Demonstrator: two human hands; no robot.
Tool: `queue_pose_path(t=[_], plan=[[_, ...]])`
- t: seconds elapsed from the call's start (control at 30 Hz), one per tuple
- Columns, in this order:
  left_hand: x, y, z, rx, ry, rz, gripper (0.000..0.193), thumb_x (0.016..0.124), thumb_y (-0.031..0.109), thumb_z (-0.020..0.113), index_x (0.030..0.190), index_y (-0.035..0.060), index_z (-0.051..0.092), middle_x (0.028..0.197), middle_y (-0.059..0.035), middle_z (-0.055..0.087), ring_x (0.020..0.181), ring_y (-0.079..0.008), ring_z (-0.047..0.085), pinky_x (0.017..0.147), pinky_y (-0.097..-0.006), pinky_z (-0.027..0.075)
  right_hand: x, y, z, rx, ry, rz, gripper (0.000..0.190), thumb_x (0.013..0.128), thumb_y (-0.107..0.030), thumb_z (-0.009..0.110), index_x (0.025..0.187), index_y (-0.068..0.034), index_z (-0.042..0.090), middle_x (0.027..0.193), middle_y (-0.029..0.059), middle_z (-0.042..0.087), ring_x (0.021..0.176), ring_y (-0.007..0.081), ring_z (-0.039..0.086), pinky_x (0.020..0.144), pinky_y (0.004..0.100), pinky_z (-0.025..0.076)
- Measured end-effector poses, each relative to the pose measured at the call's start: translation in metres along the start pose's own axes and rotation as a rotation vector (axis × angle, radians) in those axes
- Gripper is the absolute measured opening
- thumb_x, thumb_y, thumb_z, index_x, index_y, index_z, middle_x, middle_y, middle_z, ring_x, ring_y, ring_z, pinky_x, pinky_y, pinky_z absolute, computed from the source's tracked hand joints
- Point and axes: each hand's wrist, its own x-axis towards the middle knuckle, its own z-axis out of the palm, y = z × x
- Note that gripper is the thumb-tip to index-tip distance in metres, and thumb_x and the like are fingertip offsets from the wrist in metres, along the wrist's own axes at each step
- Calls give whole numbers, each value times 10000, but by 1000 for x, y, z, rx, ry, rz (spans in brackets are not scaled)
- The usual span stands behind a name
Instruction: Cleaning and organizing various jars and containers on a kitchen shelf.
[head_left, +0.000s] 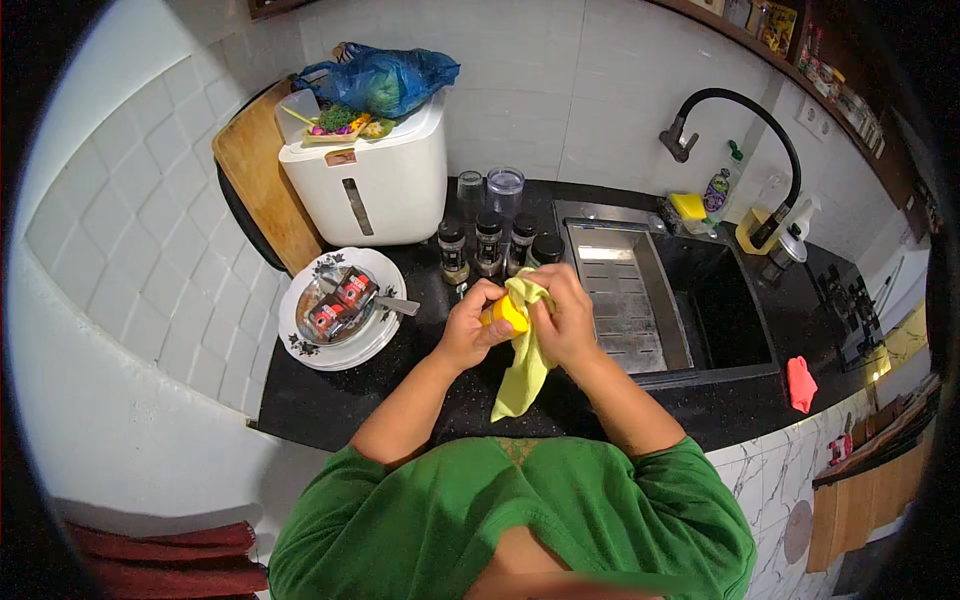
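Note:
Above the black speckled countertop (330, 405), my left hand (474, 322) grips a small yellow container or lid (508, 318); its exact kind is partly hidden by my fingers. My right hand (561, 315) pinches a lime-yellow cloth (525, 375) against the yellow item's upper right side, and the cloth's loose end hangs down toward me. Just beyond my hands stand several spice jars with black caps (489, 244). One dark-capped jar (547, 249) is partly covered by my right hand.
To the left, sachets (330, 315) and a spoon (397, 304) lie in a bowl on stacked floral plates (345, 361). A white bin (405, 180) and wooden cutting board (262, 172) stand behind. On the right are a sink (727, 315), black faucet (795, 150) and coral cloth (801, 385).

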Motion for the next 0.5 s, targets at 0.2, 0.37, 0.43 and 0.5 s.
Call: queue_pose_path(t=[0.2,0.37,0.43,0.5], plan=[[6,9,21,-598,356,-225,355,943,340,338,1184,86,396,1047,-46,500,955,-131,496,872,-278,390,-24,-3,19,-25,103,-44,383,698,70,497,1074,6,457,1097,210,435,1048,393,450,878,414,382],[7,19,17,-646,494,-215,386,933,406,323,1153,100,406,1003,-57,505,920,-152,511,835,-297,421,-57,16,42,-91,-100,-268,439,719,36,520,1146,-2,427,1211,230,361,1186,462,333,982,500,269],[2,17,21,-565,436,-219,431,895,482,367,1138,127,398,985,-50,504,903,-158,516,808,-304,443,-54,10,48,-119,-79,-309,421,764,-5,507,1172,-10,405,1217,237,373,1174,461,347,981,506,267],[1,11,26,-540,407,-193,436,889,481,384,1128,117,402,978,-52,503,897,-154,515,800,-296,440,-33,9,48,50,176,-147,380,773,51,453,1148,2,413,1168,236,425,1194,455,339,970,467,310]])
